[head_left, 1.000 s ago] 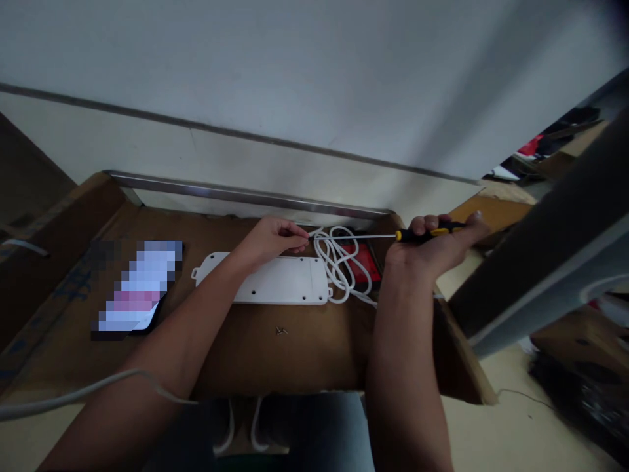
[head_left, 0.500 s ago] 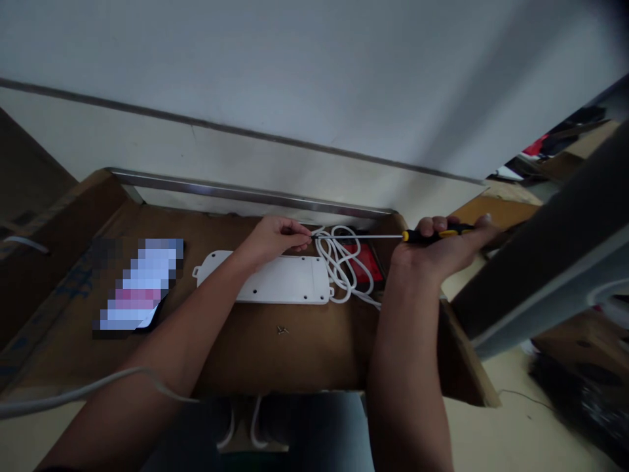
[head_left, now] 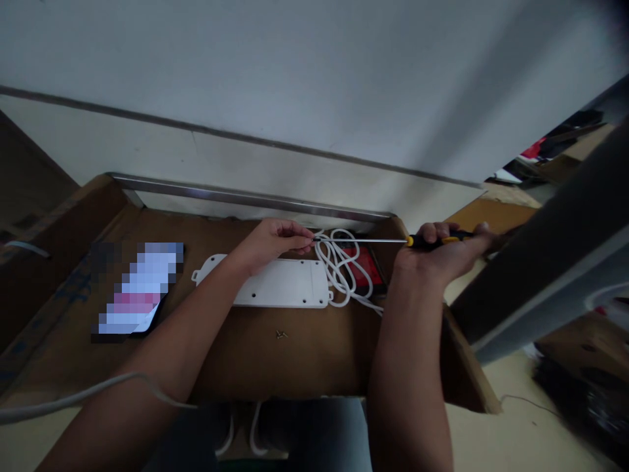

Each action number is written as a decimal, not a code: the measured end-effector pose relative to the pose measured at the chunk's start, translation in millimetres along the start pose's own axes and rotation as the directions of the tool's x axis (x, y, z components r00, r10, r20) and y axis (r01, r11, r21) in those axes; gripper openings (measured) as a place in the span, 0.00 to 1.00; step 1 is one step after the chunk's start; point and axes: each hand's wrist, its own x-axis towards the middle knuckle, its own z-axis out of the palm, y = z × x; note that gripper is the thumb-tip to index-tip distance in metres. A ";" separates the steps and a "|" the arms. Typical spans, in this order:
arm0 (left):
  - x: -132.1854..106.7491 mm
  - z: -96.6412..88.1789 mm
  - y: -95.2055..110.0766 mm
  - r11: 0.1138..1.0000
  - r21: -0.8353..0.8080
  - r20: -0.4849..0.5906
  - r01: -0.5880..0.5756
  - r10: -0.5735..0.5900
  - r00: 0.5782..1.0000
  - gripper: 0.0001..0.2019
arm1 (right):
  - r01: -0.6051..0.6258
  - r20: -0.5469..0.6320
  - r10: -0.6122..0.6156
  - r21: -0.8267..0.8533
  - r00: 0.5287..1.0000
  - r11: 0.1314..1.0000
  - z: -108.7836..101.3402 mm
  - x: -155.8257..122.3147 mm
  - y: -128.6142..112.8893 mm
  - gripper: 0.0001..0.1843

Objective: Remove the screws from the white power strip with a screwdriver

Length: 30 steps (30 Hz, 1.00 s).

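Observation:
My right hand (head_left: 442,246) is wrapped round the black and yellow handle of a screwdriver (head_left: 366,240), whose long shaft lies level and points left. At its dark tip, the thumb and fingers of my left hand (head_left: 282,242) are pinched together; whatever is between the fingertips is too small to make out. Below my left hand lies a white power strip (head_left: 282,288), flat, with small holes along its edges and partly covered by my forearm. Its white cord (head_left: 339,269) is coiled at the right end. Several small screws (head_left: 282,334) rest on the cardboard in front of the strip.
A cardboard tray (head_left: 314,367) with raised sides holds everything. At its left is a phone (head_left: 142,288) with a lit, blurred screen. Under the cord sits a red and black object (head_left: 361,269). A grey post (head_left: 545,242) stands at the right; a pale cable (head_left: 88,393) crosses my left forearm.
The screwdriver and my right hand have shifted slightly right and down in view. My left fingers have moved a little right, still pinched at the tip.

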 end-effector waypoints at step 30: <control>7.1 -5.3 -1.2 0.962 0.251 -0.207 -0.105 0.159 0.965 0.08 | 0.057 0.139 -0.058 0.007 0.989 0.998 3.2 -16.7 8.4 0.10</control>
